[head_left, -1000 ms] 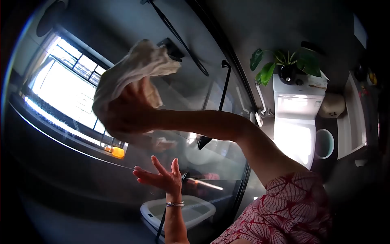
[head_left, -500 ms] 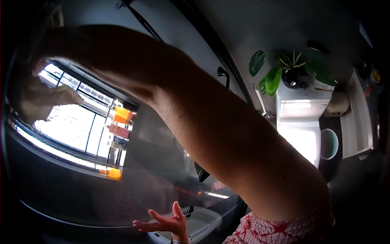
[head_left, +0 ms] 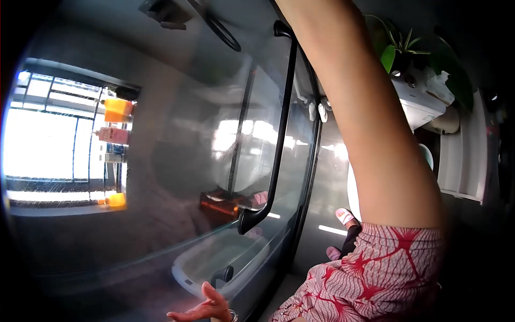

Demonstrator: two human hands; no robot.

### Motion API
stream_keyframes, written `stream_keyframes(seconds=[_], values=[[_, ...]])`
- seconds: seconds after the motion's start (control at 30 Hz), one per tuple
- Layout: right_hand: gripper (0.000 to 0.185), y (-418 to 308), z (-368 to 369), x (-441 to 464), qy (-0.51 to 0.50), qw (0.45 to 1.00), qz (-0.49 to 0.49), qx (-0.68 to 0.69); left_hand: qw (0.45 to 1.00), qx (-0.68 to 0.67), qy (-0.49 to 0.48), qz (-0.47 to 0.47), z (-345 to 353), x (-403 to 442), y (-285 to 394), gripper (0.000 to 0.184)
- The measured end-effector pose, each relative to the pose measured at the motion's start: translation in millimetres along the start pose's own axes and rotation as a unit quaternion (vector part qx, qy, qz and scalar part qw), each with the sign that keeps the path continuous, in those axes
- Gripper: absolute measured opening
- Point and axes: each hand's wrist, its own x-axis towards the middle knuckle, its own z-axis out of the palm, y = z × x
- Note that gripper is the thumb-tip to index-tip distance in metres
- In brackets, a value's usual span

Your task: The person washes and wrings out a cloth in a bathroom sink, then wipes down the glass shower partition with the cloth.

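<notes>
My right arm stretches up from a red-and-white patterned sleeve. It leaves the view at the top edge, so my right hand is out of sight. Low in the view, my left hand is open with its fingers apart and nothing in it, a band at the wrist. A large glass panel with a long black handle stands before me. Through the glass shows a white tub near my left hand; whether the hand touches the glass I cannot tell.
A bright window lies at the left, with orange bottles and a pink bottle along its side. A potted plant stands at the upper right by a white toilet tank. A pink slipper shows below.
My right arm has swung from across the upper left to nearly upright, and its hand has left the view. My left hand sits lower. The view has shifted, baring the black handle.
</notes>
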Motion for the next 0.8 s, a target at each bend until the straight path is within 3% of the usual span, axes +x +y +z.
stream_keyframes(seconds=[0.1,0.27,0.57,0.6,0.67,0.73,0.8], values=[[0.043,29,0,-17,-0.025,0.999,0.039,-0.025,0.998,0.054,0.038,0.017,-2,7,8,0.079],[0.043,38,-10,-60,-0.081,0.992,0.079,-0.063,0.999,-0.001,0.047,0.019,-3,-6,-9,0.079],[0.044,-32,-64,-156,-0.233,0.961,0.105,-0.103,0.995,-0.039,0.090,-0.020,-16,-15,-17,0.077],[0.044,-50,-69,-175,-0.228,0.961,0.072,-0.136,0.995,-0.042,0.090,-0.022,-16,-16,-18,0.077],[0.050,-82,-65,-228,-0.095,0.962,-0.035,-0.252,0.992,-0.047,0.113,-0.031,-18,-19,-19,0.074],[0.062,-139,-104,-259,-0.167,0.966,-0.092,-0.174,0.990,-0.055,0.125,-0.037,-21,-23,-22,0.068],[0.063,-194,-128,-297,-0.134,0.984,-0.097,0.064,0.989,-0.064,0.121,-0.052,-20,-32,-33,0.064]])
